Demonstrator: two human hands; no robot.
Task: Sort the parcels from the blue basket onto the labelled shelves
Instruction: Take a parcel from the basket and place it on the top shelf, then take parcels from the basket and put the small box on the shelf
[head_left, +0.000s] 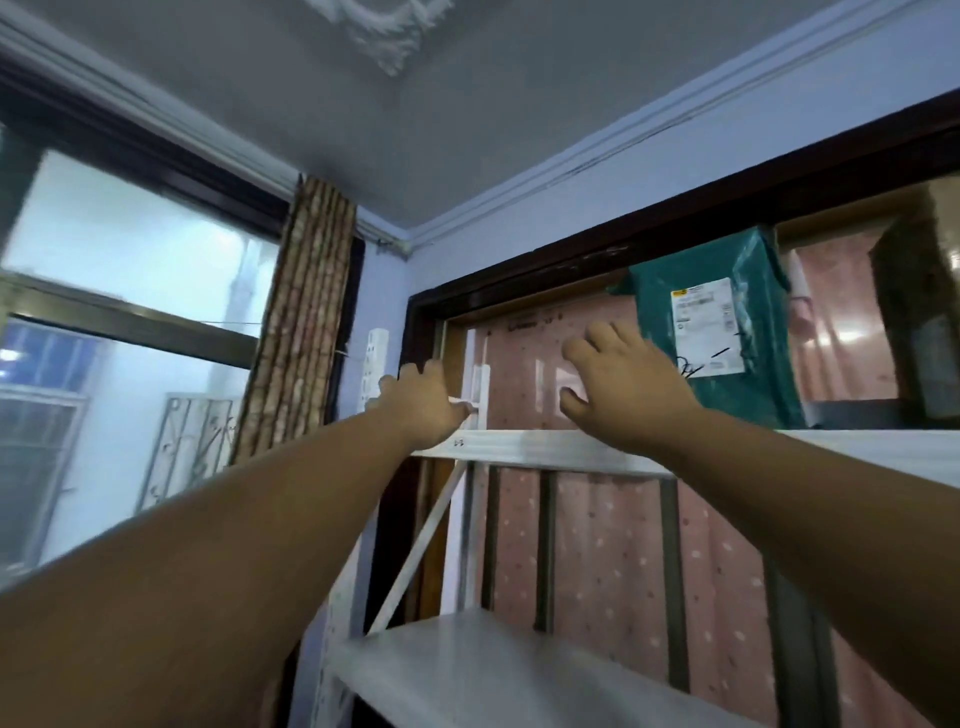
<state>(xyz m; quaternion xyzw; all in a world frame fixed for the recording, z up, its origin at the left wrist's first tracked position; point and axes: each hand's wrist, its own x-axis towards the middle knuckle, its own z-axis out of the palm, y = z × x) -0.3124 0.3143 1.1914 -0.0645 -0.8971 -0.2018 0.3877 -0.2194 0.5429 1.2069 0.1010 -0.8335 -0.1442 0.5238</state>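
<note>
A green plastic parcel (727, 322) with a white shipping label stands upright on the top shelf (571, 447) of a white metal rack. My right hand (623, 384) is raised just left of the parcel, fingers spread, holding nothing and not touching it. At the rack's left corner, my left hand (426, 405) has its fingers curled against the white upright post (480, 395); whether it grips the post is unclear. A small handwritten label (459, 442) marks the shelf's front edge. The blue basket is out of view.
A lower white shelf (467, 670) sits below with a diagonal brace (421, 545). Behind the rack is a pink dotted curtain (613, 561) in a dark wooden frame. A dark object (924, 312) stands at the far right of the top shelf. A window and rolled curtain (306, 322) are left.
</note>
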